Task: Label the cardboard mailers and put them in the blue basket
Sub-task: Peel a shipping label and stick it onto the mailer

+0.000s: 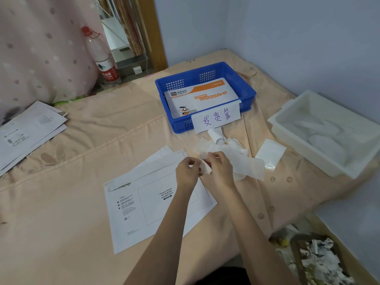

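A white cardboard mailer (144,210) lies flat on the bed in front of me, its printed waybill box facing up. Above its far right corner my left hand (186,173) and my right hand (220,169) both pinch a small white label sheet (205,169), fingertips close together at its edge. A strip of white labels and backing paper (244,163) trails to the right of my hands. The blue basket (249,93) stands farther back with an orange-and-white mailer (197,95) inside and a handwritten paper sign (216,118) on its front.
A stack of white mailers (28,130) lies at the left edge of the bed. A white plastic tray (287,128) holds paper scraps at the right. A loose label sheet (269,151) lies beside it. A water bottle (102,58) stands at the back left. A bin of crumpled paper (316,258) sits at lower right.
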The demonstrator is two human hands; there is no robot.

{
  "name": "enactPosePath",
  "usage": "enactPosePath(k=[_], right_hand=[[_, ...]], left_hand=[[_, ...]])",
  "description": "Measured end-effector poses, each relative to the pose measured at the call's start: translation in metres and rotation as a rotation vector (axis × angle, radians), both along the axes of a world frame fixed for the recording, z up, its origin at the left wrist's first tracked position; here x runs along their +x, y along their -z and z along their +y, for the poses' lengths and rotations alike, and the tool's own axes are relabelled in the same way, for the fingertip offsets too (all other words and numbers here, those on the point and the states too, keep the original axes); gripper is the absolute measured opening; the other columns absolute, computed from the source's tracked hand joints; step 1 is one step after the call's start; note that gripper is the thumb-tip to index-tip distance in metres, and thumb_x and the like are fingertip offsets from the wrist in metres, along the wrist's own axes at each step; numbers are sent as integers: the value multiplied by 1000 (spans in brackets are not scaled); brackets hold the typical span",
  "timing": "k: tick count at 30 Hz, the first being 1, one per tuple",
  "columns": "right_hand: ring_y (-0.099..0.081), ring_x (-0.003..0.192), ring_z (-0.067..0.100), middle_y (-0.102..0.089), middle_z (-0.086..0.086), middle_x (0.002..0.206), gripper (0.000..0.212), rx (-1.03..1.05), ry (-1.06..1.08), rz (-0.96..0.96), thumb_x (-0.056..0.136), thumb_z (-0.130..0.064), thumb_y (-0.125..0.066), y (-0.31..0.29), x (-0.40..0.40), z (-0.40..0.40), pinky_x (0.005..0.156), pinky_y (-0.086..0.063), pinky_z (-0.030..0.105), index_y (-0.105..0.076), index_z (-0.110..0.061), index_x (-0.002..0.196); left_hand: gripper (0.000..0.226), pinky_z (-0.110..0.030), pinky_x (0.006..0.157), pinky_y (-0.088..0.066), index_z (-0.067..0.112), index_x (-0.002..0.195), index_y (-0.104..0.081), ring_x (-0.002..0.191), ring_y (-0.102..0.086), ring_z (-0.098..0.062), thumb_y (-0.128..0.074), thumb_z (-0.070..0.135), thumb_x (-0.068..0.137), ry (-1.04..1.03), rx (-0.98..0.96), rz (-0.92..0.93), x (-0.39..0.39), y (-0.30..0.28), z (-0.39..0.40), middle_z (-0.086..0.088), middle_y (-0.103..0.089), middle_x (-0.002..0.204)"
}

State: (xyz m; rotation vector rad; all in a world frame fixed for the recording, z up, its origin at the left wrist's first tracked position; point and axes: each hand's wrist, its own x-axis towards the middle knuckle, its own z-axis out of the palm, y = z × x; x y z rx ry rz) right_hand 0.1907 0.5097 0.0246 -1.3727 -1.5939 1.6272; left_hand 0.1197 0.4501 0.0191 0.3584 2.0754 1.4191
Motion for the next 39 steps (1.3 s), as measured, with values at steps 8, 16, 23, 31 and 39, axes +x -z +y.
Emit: enactPosePath(k=[8,16,23,31,39], right_hand=[[-57,76,7,-61,-8,84,15,312,-126,-185,94,-14,-55,-5,1,-3,67,-42,10,-69,-9,97],[-59,82,16,-66,1,90,18,139,-14,-184,94,-16,-50,1,-7,0,74,-47,25,-66,-7,94],[-63,85,12,-68,-3,91,13,301,-101,-86,93,-13,-56,2,-4,1,78,-53,24,-69,-14,95],[-61,97,10,-65,-5,107,24,320,-155,-54,94,-10,-54,-1,-3,-1,89,-51,24,-70,-16,111],[-61,103,13,-64,-1,115,32,351,-235,-53,96,-6,-45,2,-6,-1,92,-53,34,-70,-18,112]], left_hand=[[13,-25,70,-58,1,87,-61,79,-63,-19,-52,9,94,70,40,21,0,-1,0,-15,-63,96],[14,-29,77,-56,6,80,-58,83,-61,-21,-53,9,93,26,67,-96,1,-2,5,-9,-61,88],[16,-20,63,-56,8,83,-55,79,-69,-22,-66,18,88,-30,127,-139,-5,-10,7,-16,-66,97],[13,-25,69,-58,3,81,-60,84,-70,-27,-60,11,91,-59,129,-138,-9,-4,6,-22,-68,96],[13,-22,65,-57,1,84,-62,78,-70,-21,-57,10,91,-48,125,-99,-9,-6,5,-21,-67,97]])
